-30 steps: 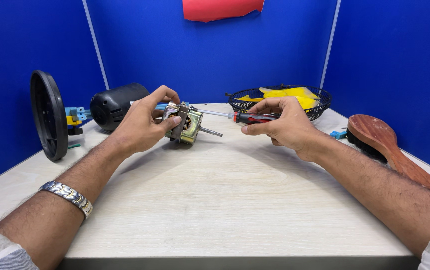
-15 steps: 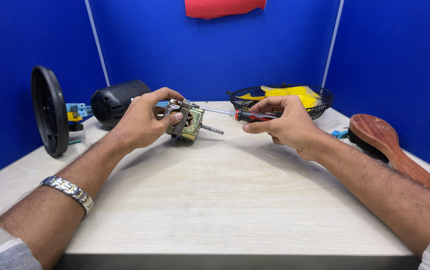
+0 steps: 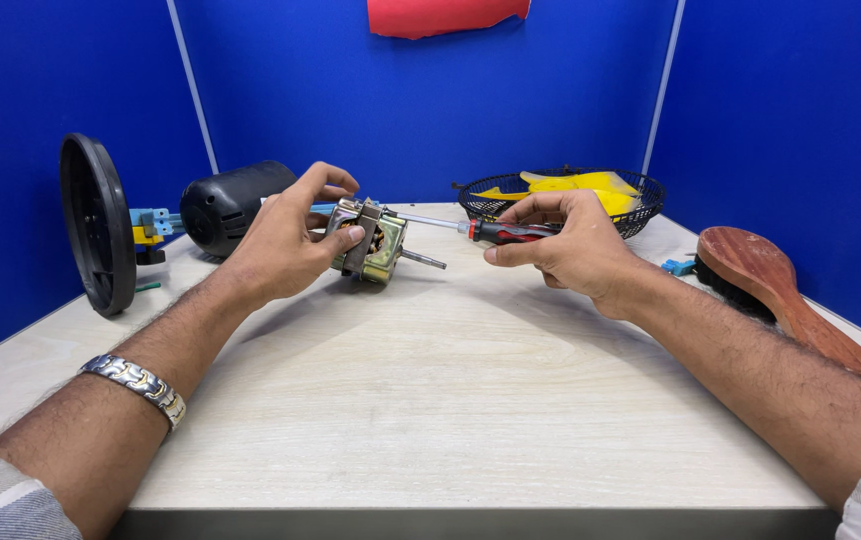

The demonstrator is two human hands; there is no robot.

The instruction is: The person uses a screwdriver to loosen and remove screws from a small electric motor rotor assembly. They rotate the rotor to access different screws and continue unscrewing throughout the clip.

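Brass-coloured motor (image 3: 370, 240): centre-far on pale wood table (image 3: 450, 400), shaft pointing right
Left hand (image 3: 285, 245): fingers curled shut around motor
Right hand (image 3: 575, 250): closed on red-black screwdriver (image 3: 505, 232), tip touching motor top
Far left: black disc (image 3: 98, 225) upright, black housing (image 3: 230, 205)
Far right: black wire basket (image 3: 560, 200) with yellow piece inside, wooden brush (image 3: 775, 295) near right edge

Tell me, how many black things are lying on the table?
3, maybe more hidden. A round black disc stands on edge at far left, a black housing lies behind the left hand, and a black wire basket sits behind the right hand.
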